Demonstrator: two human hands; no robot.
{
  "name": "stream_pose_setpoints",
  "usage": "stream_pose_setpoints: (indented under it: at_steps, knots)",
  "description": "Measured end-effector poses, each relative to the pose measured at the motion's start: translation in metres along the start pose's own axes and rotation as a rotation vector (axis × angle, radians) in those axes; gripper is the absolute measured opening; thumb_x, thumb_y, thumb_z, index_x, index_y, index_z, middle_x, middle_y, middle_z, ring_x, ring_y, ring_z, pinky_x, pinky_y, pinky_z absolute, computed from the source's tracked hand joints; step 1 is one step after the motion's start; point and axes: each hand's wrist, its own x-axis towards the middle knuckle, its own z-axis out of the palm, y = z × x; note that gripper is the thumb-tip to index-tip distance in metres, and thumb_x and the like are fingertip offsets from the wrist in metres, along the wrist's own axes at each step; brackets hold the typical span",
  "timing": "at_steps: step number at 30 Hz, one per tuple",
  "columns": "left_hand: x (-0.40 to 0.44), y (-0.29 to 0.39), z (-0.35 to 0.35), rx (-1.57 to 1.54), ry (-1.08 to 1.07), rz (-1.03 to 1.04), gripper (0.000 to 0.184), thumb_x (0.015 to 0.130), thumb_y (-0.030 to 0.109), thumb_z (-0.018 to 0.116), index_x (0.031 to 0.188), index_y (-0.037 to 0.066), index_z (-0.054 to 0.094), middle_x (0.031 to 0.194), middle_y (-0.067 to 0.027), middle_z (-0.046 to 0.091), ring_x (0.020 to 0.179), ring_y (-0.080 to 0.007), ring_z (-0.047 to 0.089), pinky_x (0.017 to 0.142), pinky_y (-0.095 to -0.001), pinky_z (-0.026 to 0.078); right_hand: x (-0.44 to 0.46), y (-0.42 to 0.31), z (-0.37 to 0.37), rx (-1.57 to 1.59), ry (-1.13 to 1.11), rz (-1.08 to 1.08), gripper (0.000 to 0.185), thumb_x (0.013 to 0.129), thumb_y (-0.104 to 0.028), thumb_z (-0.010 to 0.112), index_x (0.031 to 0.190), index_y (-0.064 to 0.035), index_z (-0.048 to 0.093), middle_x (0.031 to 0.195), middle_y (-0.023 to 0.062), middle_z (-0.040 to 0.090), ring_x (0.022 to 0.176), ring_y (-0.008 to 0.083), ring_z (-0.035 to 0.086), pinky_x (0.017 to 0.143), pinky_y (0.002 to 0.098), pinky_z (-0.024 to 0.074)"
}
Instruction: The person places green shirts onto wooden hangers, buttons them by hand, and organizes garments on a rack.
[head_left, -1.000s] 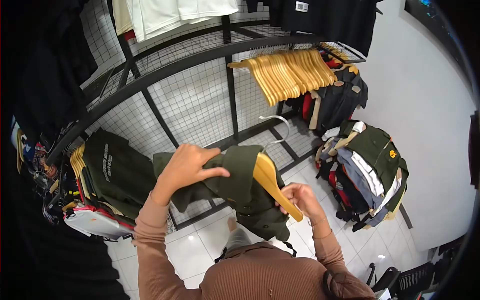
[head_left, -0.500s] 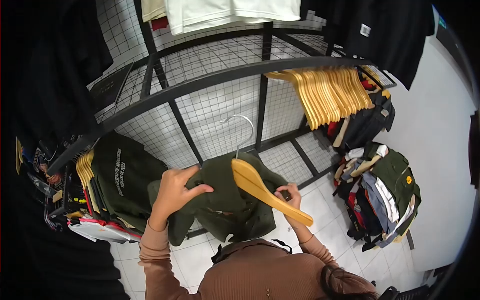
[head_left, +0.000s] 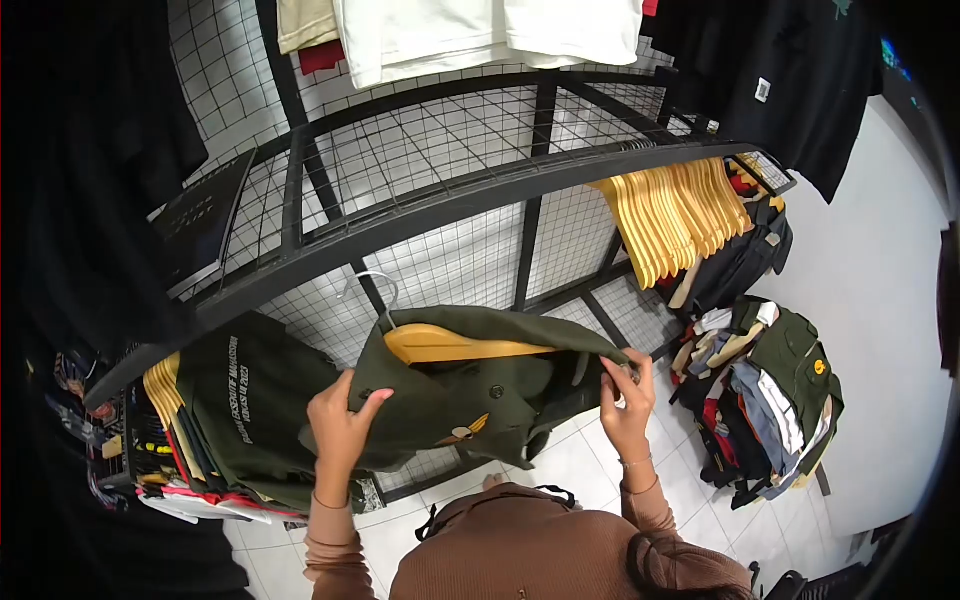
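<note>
Head camera: single worn view, forward and steeply down.
From my remote feed I look past the wearer's torso, at the bottom edge below the fingers; the left hand and right hand are near, around mid-frame. Beyond the fingers, farther off, runs the rack rail; beneath them, floor tiles. Wide lens: the rail bows, corners darken.

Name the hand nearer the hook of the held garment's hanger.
Left. The left hand holds the garment below and left of the hook; the right hand holds the garment much farther right.
</note>
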Motion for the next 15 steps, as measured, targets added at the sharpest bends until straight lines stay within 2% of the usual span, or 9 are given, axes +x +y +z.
stream_pose_setpoints:
  at_steps: [3,6,8,10,11,12,13,15]
  knots:
    - [-0.005,0.003,0.020,-0.091,0.023,-0.073,0.041,0.073,0.034,0.074,0.086,-0.002,0.059,0.064,-0.0182,0.056,0.057,-0.0358,0.054,0.053,-0.0357,0.043,0.000,-0.021,0.017,-0.072,0.044,-0.035,0.036,0.074,0.011,0.057,0.106,-0.0030,0.065,0.106,0.0134,0.050,0.066,0.0143,0.053,0.059,0.0241,0.0446]
    - [-0.009,0.017,0.044,-0.252,-0.019,-0.166,0.039,0.075,0.033,0.073,0.087,-0.001,0.059,0.065,-0.0171,0.058,0.057,-0.0342,0.056,0.055,-0.0344,0.044,-0.019,-0.036,0.054,0.029,-0.103,-0.165,0.040,0.073,0.011,0.055,0.109,-0.0048,0.064,0.103,0.0146,0.049,0.063,0.0143,0.051,0.058,0.0263,0.0444]
    - [-0.013,0.026,0.059,-0.292,-0.226,-0.127,0.032,0.077,0.018,0.073,0.093,-0.004,0.057,0.074,-0.0165,0.063,0.068,-0.0202,0.061,0.066,-0.0290,0.047,-0.044,-0.032,0.079,0.074,-0.178,-0.220,0.041,0.073,0.011,0.055,0.110,-0.0056,0.064,0.103,0.0146,0.049,0.063,0.0147,0.051,0.058,0.0268,0.0445]
    - [-0.018,0.020,0.067,-0.345,-0.281,-0.142,0.033,0.078,0.021,0.072,0.094,-0.003,0.057,0.076,-0.0161,0.063,0.068,-0.0207,0.062,0.064,-0.0291,0.047,-0.061,-0.025,0.092,0.271,-0.403,-0.208,0.038,0.074,0.008,0.054,0.110,-0.0023,0.063,0.105,0.0167,0.050,0.066,0.0228,0.055,0.061,0.0316,0.0472]
    - [-0.018,0.017,0.072,-0.397,-0.333,-0.148,0.034,0.078,0.023,0.072,0.095,-0.002,0.057,0.077,-0.0158,0.063,0.067,-0.0212,0.062,0.063,-0.0292,0.046,-0.056,-0.022,0.085,0.272,-0.404,-0.219,0.038,0.074,0.008,0.054,0.110,-0.0023,0.063,0.105,0.0167,0.050,0.066,0.0228,0.055,0.061,0.0316,0.0472]
    - [-0.017,0.013,0.075,-0.448,-0.387,-0.152,0.035,0.079,0.026,0.071,0.096,-0.002,0.057,0.078,-0.0155,0.064,0.067,-0.0216,0.063,0.061,-0.0293,0.046,-0.048,-0.016,0.070,0.272,-0.576,-0.106,0.032,0.075,0.006,0.057,0.105,-0.0018,0.064,0.107,0.0152,0.051,0.069,0.0239,0.057,0.063,0.0317,0.0479]
    - [-0.016,0.008,0.079,-0.448,-0.379,-0.151,0.035,0.079,0.026,0.071,0.096,-0.002,0.057,0.078,-0.0155,0.064,0.067,-0.0216,0.063,0.061,-0.0293,0.046,-0.040,-0.010,0.052,0.269,-0.749,0.012,0.026,0.076,0.003,0.059,0.100,-0.0013,0.065,0.108,0.0137,0.052,0.072,0.0250,0.059,0.065,0.0318,0.0487]
    - [-0.015,-0.004,0.083,-0.709,-0.256,-0.208,0.036,0.080,0.026,0.071,0.098,-0.002,0.057,0.078,-0.0152,0.064,0.068,-0.0200,0.063,0.061,-0.0293,0.046,-0.010,0.007,0.011,0.374,-0.909,0.053,0.015,0.076,-0.002,0.064,0.091,-0.0006,0.066,0.101,0.0116,0.058,0.079,0.0237,0.061,0.069,0.0306,0.0495]
